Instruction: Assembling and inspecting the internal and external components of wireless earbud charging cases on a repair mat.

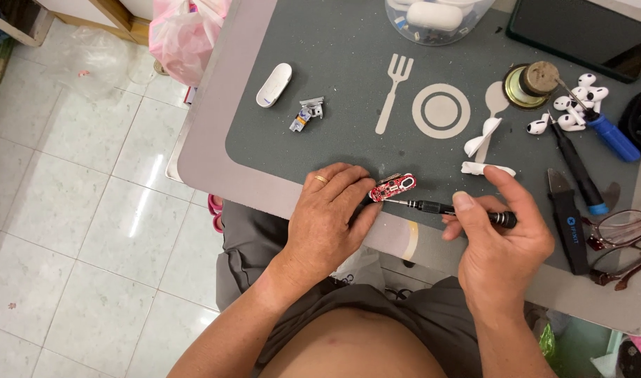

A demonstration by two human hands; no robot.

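So the small red circuit board [392, 187] sits at the near edge of the grey mat [334, 77] on the surface, pinned under the left hand [329, 213], whose grip is closed around its left end. The right hand [499, 234] has its grip shut on a thin black screwdriver [450, 207] with the tip right at the board. Looks mid-job to me: white shell pieces [485, 150] already lie apart just behind, loose white earbuds [576, 105] and other tools [579, 178] off to the right.

Cut off and covered — edges and hands

The plastic tub [438, 21] is cropped at the top edge; the screwdriver [452, 208] handle is buried under the right hand [501, 245] — circuit board [392, 187] parts too small to tell.
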